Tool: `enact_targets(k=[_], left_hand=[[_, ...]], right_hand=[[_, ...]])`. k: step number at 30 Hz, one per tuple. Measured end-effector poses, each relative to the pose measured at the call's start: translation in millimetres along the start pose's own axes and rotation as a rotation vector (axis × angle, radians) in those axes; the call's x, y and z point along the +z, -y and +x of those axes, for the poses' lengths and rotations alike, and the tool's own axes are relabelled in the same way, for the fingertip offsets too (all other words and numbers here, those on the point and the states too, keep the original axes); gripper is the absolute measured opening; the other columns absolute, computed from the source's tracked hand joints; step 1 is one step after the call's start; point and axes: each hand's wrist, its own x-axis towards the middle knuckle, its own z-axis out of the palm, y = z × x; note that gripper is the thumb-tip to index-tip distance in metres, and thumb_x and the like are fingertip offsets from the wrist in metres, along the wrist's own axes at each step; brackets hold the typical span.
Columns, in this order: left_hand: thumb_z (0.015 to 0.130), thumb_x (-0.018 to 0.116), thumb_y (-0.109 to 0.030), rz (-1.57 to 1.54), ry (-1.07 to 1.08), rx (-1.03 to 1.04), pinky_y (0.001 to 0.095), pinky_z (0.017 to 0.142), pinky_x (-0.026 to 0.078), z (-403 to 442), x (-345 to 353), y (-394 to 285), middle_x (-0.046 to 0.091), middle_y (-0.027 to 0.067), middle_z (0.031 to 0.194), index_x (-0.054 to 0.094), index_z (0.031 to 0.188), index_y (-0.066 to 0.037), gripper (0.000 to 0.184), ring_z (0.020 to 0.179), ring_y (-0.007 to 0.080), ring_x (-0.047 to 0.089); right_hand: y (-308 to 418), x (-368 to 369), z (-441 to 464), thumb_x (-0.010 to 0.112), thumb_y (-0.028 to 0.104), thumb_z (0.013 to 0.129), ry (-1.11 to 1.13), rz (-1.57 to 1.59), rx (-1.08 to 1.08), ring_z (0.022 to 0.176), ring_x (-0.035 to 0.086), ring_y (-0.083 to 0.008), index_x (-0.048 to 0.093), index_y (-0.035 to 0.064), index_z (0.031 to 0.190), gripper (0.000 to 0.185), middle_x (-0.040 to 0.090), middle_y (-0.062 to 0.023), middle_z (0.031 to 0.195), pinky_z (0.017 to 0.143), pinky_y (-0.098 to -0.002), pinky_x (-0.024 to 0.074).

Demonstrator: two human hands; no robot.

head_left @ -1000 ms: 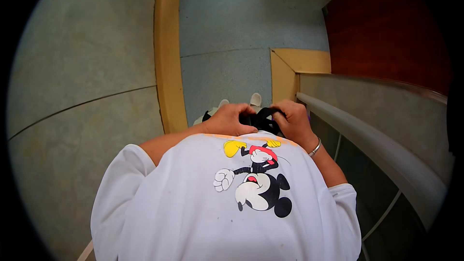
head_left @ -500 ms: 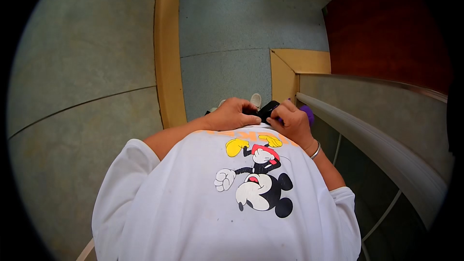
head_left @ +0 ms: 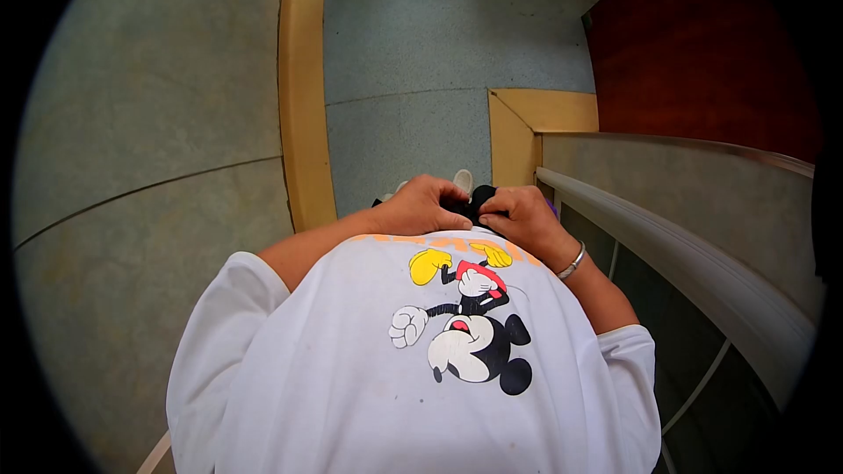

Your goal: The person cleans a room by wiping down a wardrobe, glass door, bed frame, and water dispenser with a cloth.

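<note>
In front of my waist, at the hem of my white T-shirt [head_left: 334,360], both hands are close together around a black item [head_left: 483,197]. My left hand [head_left: 426,204] is curled, its thumb and fingers on either side of the black item's left part. My right hand [head_left: 521,215] pinches the item's right side with thumb and bent fingers. What kind of item it is cannot be made out; the hands and shirt hide most of it. A sliver of something purple [head_left: 552,208] shows behind my right hand. A silver bracelet [head_left: 572,261] circles my right wrist.
A light shoe [head_left: 463,179] shows on the grey-blue floor [head_left: 404,44]. Yellow-tan trim [head_left: 303,79] runs along the left, beside a grey panelled surface [head_left: 149,88]. On the right are a pale rail [head_left: 676,254], a corner of yellow trim [head_left: 544,110] and a red-brown panel [head_left: 702,53].
My right hand has turned and shifted slightly down. The black item looks smaller and rounder, and less of the purple thing shows. My left hand has barely moved.
</note>
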Motion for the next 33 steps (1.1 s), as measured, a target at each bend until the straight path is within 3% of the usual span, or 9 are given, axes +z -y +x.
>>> enact_targets(k=[7, 9, 13, 16, 19, 24, 28, 31, 33], left_hand=[[0.065, 0.069, -0.021, 0.143, -0.064, 0.067, 0.0247, 0.075, 0.043, 5, 3, 13, 0.061, 0.0133, 0.088, 0.057, 0.099, 0.005, 0.044, 0.082, 0.0170, 0.057], [0.066, 0.068, -0.022, 0.130, -0.033, 0.031, 0.0244, 0.074, 0.043, 0, 1, 1, 0.060, 0.0133, 0.088, 0.057, 0.099, 0.004, 0.044, 0.081, 0.0169, 0.056], [0.066, 0.066, -0.020, 0.103, -0.003, -0.109, 0.0238, 0.068, 0.041, -2, 1, -16, 0.056, 0.0077, 0.085, 0.059, 0.093, 0.001, 0.035, 0.077, 0.0132, 0.052], [0.069, 0.063, -0.015, 0.240, -0.122, -0.004, 0.0232, 0.064, 0.040, 9, 6, 3, 0.055, 0.0047, 0.081, 0.059, 0.087, -0.001, 0.023, 0.072, 0.0109, 0.049], [0.073, 0.057, -0.008, -0.121, -0.044, 0.003, 0.0222, 0.064, 0.040, 12, 8, 0, 0.053, 0.0014, 0.079, 0.058, 0.083, -0.002, 0.012, 0.070, 0.0090, 0.049], [0.082, 0.047, -0.006, -0.247, -0.125, 0.024, 0.0198, 0.062, 0.042, 21, 14, -2, 0.052, 0.0004, 0.077, 0.053, 0.088, -0.003, 0.010, 0.069, 0.0069, 0.050], [0.082, 0.047, -0.007, -0.252, -0.116, 0.017, 0.0200, 0.062, 0.043, 27, 16, -9, 0.053, 0.0011, 0.077, 0.053, 0.089, -0.002, 0.010, 0.070, 0.0070, 0.050], [0.082, 0.047, -0.008, -0.150, -0.117, 0.044, 0.0200, 0.063, 0.043, 35, 25, -11, 0.055, 0.0022, 0.078, 0.053, 0.090, -0.002, 0.012, 0.071, 0.0074, 0.051], [0.081, 0.050, -0.011, -0.253, -0.074, 0.050, 0.0206, 0.065, 0.043, 40, 29, -12, 0.056, 0.0033, 0.080, 0.053, 0.092, -0.001, 0.015, 0.072, 0.0084, 0.052]], right_hand=[[10, -5, -8, 0.061, 0.011, 0.065, -0.178, -0.152, 0.056, 0.061, 0.057, -0.0266, 0.062, 0.0026, 0.068, 0.009, 0.059, -0.0136, 0.067, 0.056, -0.0317, 0.0447], [4, -26, -20, 0.061, 0.013, 0.066, -0.181, 0.037, 0.312, 0.060, 0.057, -0.0255, 0.062, 0.0015, 0.069, 0.012, 0.058, -0.0139, 0.065, 0.056, -0.0301, 0.0447], [-15, -37, -73, 0.062, 0.013, 0.068, 0.258, 0.082, 0.520, 0.057, 0.058, -0.0192, 0.062, -0.0003, 0.075, 0.016, 0.060, -0.0125, 0.063, 0.056, -0.0277, 0.0451], [-22, -17, -95, 0.061, 0.010, 0.071, 0.074, 0.357, 0.659, 0.059, 0.053, -0.0112, 0.061, -0.0022, 0.081, 0.016, 0.058, -0.0083, 0.064, 0.056, -0.0247, 0.0436], [-26, 14, -87, 0.059, 0.009, 0.072, -0.066, 0.467, 0.489, 0.061, 0.054, -0.0115, 0.060, -0.0029, 0.083, 0.016, 0.059, -0.0085, 0.067, 0.057, -0.0246, 0.0435], [-25, 7, -76, 0.058, 0.012, 0.077, -0.048, 0.477, 0.405, 0.071, 0.054, -0.0144, 0.059, -0.0015, 0.089, 0.018, 0.056, -0.0097, 0.086, 0.061, -0.0244, 0.0428], [-27, 4, -78, 0.059, 0.012, 0.076, -0.020, 0.525, 0.393, 0.067, 0.054, -0.0149, 0.058, -0.0014, 0.086, 0.016, 0.057, -0.0098, 0.079, 0.058, -0.0254, 0.0427], [-28, -3, -78, 0.060, 0.011, 0.074, 0.047, 0.264, 0.355, 0.062, 0.054, -0.0155, 0.058, -0.0005, 0.084, 0.016, 0.056, -0.0103, 0.072, 0.056, -0.0263, 0.0425], [-30, 1, -73, 0.063, 0.012, 0.071, -0.109, 0.195, 0.241, 0.059, 0.054, -0.0176, 0.058, 0.0004, 0.084, 0.018, 0.055, -0.0116, 0.068, 0.055, -0.0273, 0.0424]])
